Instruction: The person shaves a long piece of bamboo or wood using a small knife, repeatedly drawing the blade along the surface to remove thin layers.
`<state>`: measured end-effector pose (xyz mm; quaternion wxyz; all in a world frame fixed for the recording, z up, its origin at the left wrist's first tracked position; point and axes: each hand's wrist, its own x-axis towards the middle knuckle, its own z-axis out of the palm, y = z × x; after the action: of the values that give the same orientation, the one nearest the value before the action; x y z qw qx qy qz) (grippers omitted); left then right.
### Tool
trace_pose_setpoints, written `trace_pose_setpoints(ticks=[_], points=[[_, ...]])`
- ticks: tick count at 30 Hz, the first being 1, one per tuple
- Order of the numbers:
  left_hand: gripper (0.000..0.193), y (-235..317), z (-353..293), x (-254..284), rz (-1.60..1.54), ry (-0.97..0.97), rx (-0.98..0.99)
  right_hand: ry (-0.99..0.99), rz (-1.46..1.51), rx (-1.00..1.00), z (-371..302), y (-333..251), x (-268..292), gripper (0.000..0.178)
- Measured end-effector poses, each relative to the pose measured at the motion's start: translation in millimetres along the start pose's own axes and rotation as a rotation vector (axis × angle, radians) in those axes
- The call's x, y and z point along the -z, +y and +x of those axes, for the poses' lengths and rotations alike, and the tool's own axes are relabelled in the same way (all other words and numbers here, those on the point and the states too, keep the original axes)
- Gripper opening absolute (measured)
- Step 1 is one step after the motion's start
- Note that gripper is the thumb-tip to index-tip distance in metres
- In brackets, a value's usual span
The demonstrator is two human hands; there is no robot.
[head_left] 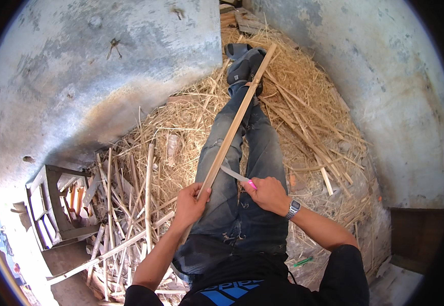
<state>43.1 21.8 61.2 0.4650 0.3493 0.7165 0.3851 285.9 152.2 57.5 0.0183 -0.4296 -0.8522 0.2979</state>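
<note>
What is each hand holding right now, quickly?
Left hand: closed on a long, light-brown strip.
Right hand: closed on a pink-handled knife.

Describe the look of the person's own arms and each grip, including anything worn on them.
A black fabric left sleeve and a matching black right sleeve stop near the elbows. The left grip and right grip are gloveless. A silver-toned, squarish watch circles the right wrist; the left wrist shows nothing worn.
</note>
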Motion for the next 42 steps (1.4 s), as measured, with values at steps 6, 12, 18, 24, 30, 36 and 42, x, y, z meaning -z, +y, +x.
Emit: trace_pose_setpoints(ticks=[6, 12, 18, 24, 30, 36, 42], points=[[0.024, -0.6, -0.4, -3.9, 0.041, 0.036, -0.059, -0.063, -0.039, 0.09, -10.7, -13.0, -8.6, 0.058], [0.025, -13.2, -11.2, 9.3, 0.068, -0.037, 0.013, 0.128, 0.018, -0.063, 16.9, 17.0, 1.6, 0.06], [0.025, -18.3, -34.6, 16.4, 0.057, -0.021, 0.057, 0.057, 0.007, 0.055, 11.8, 13.1, 18.7, 0.06], [0.024, -31.9, -37.1, 21.9, -0.01, -0.034, 0.075, 0.01, -0.035, 0.078, 7.6, 6.6, 6.0, 0.06], [0.023, -54.8, -64.0, 47.5, 0.035, -0.042, 0.06, 0.131, 0.071, -0.051, 42.1, 46.6, 24.8, 0.061], [0.023, -63.5, -88.9, 62.2, 0.103, -0.024, 0.069, 0.257, -0.002, -0.121, 65.1, 67.3, 42.4, 0.062], [0.025, -78.7, -84.9, 65.7, 0.064, -0.052, 0.096, 0.312, 0.089, -0.108, 71.6, 60.5, 41.1, 0.06]])
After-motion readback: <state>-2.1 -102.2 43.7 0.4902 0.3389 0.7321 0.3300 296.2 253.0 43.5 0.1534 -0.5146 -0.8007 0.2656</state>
